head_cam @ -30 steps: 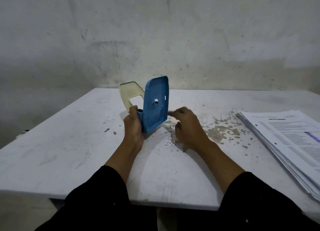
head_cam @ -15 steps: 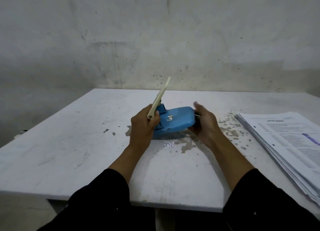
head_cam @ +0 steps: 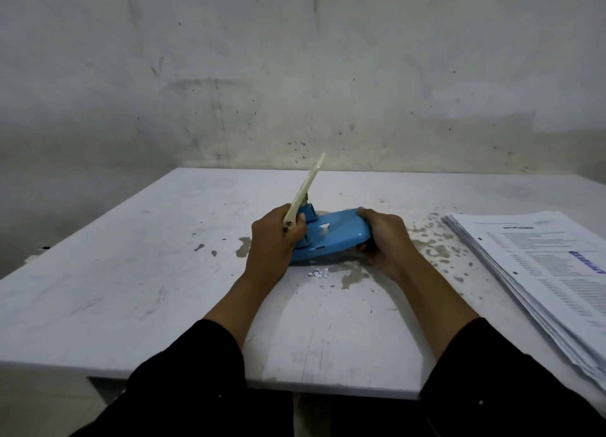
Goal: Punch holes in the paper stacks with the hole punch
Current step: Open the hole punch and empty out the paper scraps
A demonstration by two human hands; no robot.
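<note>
Presently: hole punch held in both hands at mid-tabletop, paper stack waiting at the right edge.

Tabletop (head_cam: 137,272), white, scuffed, stained near centre. Paper stack (head_cam: 537,272), printed sheets, fanned and loose, lying along the right edge, well apart from the tool; judged floppy and prone to sliding, best squared up and taken by its edge. Hole punch (head_cam: 331,236), blue body, tilted off the tabletop near its middle, cream lever (head_cam: 305,187) raised; judged rigid, fairly heavy, smooth-sided, best held by its base. Left hand (head_cam: 272,240), fingers curled round the lever end. Right hand (head_cam: 383,240), fingers and thumb clasping the body's other end. Paper dots (head_cam: 318,273), small white cluster, just below the punch.
</note>
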